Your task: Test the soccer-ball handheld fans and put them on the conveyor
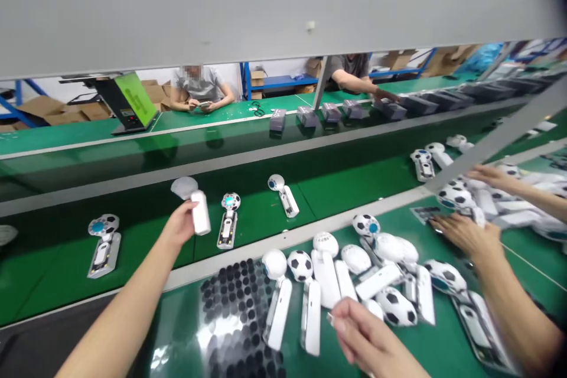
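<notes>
My left hand (178, 223) reaches over the green belt. Its fingers are closed on a white handheld device with a round head (201, 212); the head is blurred. Several similar devices lie on the belt, such as an open-backed football-patterned device (228, 230) just right of that hand. My right hand (370, 336) is low over the near table, thumb and fingers pinched together. A tiny shiny piece (330, 319) shows at the fingertips, too small to name. Just beyond that hand lies a pile of football-headed devices (328, 277), white handles toward me.
A sheet of black round stickers (239, 313) lies left of the pile. At right, a co-worker's hands (469, 236) are among more devices. Across the belt, two people sit behind a row of grey boxes (305, 116). A slanted metal post (496, 130) crosses the right side.
</notes>
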Tool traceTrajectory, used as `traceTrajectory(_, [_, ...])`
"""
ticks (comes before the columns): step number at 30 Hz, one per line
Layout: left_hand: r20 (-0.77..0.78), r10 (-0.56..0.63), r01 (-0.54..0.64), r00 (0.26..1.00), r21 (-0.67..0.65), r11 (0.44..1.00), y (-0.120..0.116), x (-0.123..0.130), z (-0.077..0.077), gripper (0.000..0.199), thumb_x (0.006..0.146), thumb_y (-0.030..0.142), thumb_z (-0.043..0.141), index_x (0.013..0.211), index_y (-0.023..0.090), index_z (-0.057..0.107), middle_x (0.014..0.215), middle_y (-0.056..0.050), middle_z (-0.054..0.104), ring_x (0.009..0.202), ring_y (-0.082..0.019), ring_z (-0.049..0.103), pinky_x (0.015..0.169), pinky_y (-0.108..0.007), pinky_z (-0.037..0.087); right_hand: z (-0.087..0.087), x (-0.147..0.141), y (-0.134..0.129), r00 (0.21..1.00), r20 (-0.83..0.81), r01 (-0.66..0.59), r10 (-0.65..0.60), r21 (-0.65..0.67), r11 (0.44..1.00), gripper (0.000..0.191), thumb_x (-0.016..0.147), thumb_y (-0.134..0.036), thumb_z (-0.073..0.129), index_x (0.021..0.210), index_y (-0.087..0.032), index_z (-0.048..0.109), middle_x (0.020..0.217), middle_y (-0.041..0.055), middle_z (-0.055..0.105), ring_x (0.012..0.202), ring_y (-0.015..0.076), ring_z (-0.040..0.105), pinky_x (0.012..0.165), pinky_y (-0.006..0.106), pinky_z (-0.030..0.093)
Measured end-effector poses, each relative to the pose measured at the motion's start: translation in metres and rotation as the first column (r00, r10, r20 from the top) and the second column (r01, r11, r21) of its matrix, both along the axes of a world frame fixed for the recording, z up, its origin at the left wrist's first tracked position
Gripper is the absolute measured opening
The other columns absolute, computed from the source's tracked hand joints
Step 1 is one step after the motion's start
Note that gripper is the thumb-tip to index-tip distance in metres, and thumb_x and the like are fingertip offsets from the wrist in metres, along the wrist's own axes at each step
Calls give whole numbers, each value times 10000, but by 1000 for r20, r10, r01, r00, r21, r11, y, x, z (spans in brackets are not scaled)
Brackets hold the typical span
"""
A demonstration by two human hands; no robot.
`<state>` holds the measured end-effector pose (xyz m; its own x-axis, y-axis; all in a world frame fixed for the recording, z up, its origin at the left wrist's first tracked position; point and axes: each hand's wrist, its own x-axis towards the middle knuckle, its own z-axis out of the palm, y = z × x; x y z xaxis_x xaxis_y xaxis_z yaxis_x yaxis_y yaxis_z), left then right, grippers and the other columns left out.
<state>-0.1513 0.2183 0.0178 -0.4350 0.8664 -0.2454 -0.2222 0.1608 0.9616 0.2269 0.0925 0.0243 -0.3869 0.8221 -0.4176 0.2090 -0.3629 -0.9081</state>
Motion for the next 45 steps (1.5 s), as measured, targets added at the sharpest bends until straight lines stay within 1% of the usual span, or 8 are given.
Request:
traceTrajectory(5, [405,-299,244,864,182,952,-56,113,24,266,676,326,629,888,170,593,893,-48,639,831,-181,599,701,-275,487,11,-4,-9,999,-17,-40,44,187,982,211,872,-396,424,798,-201,460,583,-43,486,542,111,387,550,242,308])
traceTrajectory(10, [307,-320,317,896,61,947,-103,185,26,224,622,297,692,707,134,563,574,22,568,499,-88,519,517,-208,427,14,-7,-18,998,6,-66,69,378,923,146,882,-326,422,821,-204,474,604,-33,544,567,121,470,584,252,363])
traceTrajectory(14, [208,-427,435,880,8,900,-130,212,28,233,623,263,700,778,143,574,598,24,574,501,-95,521,498,-209,413,14,-8,-23,996,11,-88,93,424,901,120,875,-306,434,826,-205,476,602,-30,562,567,124,499,570,248,372])
traceTrajectory(19, [190,-464,475,865,-12,880,-146,225,39,263,639,282,705,829,160,570,638,16,591,519,-107,527,537,-241,433,14,-5,-29,988,-22,-132,152,390,911,108,860,-298,454,817,-200,470,587,-33,559,544,115,486,544,238,364])
traceTrajectory(25, [85,-497,497,863,29,867,-153,230,45,350,633,274,708,933,145,584,903,-43,639,795,-164,577,732,-267,431,14,4,-30,963,-90,-223,254,264,938,127,849,-287,462,766,-191,469,551,-47,504,497,93,424,497,220,321])
traceTrajectory(28, [99,-530,535,842,-29,844,-157,232,45,382,642,259,697,982,142,567,953,-59,630,827,-171,575,748,-279,427,12,6,-31,955,-63,-263,288,264,928,128,843,-262,463,737,-191,464,538,-53,483,488,91,401,493,222,311])
traceTrajectory(38, [145,-528,542,837,-81,836,-164,228,35,378,673,248,661,1013,151,526,954,-58,619,787,-164,580,714,-281,439,6,-1,-34,955,-57,-272,292,226,935,117,831,-241,460,726,-188,454,524,-60,490,455,79,350,478,213,270])
traceTrajectory(45, [9,-530,529,848,-76,845,-165,219,31,369,675,246,657,1007,148,529,1005,-56,612,912,-184,556,830,-304,395,1,-9,-34,943,-107,-290,315,197,937,126,830,-257,473,732,-182,446,515,-62,484,451,75,345,467,209,260])
